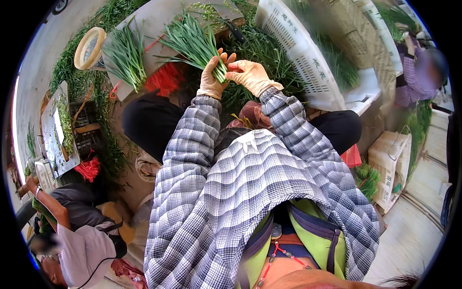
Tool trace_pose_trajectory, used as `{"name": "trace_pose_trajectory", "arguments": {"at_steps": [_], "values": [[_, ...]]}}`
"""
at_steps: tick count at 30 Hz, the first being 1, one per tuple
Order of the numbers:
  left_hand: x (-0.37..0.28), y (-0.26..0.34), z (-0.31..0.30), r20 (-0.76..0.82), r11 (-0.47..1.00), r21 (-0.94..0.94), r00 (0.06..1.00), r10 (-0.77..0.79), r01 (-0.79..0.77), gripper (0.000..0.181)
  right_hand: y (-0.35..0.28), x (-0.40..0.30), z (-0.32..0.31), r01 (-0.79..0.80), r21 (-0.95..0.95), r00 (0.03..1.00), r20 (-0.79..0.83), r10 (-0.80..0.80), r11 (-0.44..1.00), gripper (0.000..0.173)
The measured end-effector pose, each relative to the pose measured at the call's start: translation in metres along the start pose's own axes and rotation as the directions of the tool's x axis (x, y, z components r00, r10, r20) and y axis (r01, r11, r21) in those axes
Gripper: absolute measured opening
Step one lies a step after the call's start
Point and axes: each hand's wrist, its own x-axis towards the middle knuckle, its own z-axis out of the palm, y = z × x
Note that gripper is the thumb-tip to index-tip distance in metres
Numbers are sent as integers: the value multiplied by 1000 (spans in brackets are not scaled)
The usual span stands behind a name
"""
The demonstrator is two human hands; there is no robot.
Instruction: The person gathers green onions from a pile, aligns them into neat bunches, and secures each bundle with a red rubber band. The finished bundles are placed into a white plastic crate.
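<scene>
My left hand (213, 77), in a pale glove, is wrapped around the lower part of a bunch of garlic chives (191, 39). Its leaves spread up and left over a grey board (155, 21), and the pale stalk ends point towards me. At those ends, the gloved thumb and fingers of my right hand (252, 74) pinch the bunch's edge. Another bunch of garlic chives (126, 54) lies on the board's left part. A bundle of red ties (166, 77) hangs at the board's near edge. Beyond my hands rests a black-handled knife (236, 31).
Right of my hands leans a white slotted plastic crate (303, 54) bearing writing. Loose greens (267, 47) heap beside it. Far left stand a round tub (90, 48) and a second board (59, 130). One person (83, 242) sits lower left, another (415, 76) upper right.
</scene>
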Motion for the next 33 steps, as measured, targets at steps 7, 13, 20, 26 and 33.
{"name": "trace_pose_trajectory", "arguments": {"at_steps": [7,13,20,26,33], "values": [[-5,0,-11,61,1000,-24,998,-4,5,46,18,10,1,-130,384,974,221,46,914,38],[-6,-4,-16,69,999,-30,997,-16,18,49,7,8,12,68,-210,997,55,-58,975,28],[-4,-7,-16,72,1000,1,997,25,-25,50,13,16,10,-52,-172,998,21,57,984,19],[-1,-8,-9,27,999,-48,999,25,-23,45,7,-6,9,-44,-534,980,-187,-67,844,25],[0,-24,26,-298,997,-15,952,64,-72,24,18,-4,27,331,333,732,-681,-18,883,69]]}}
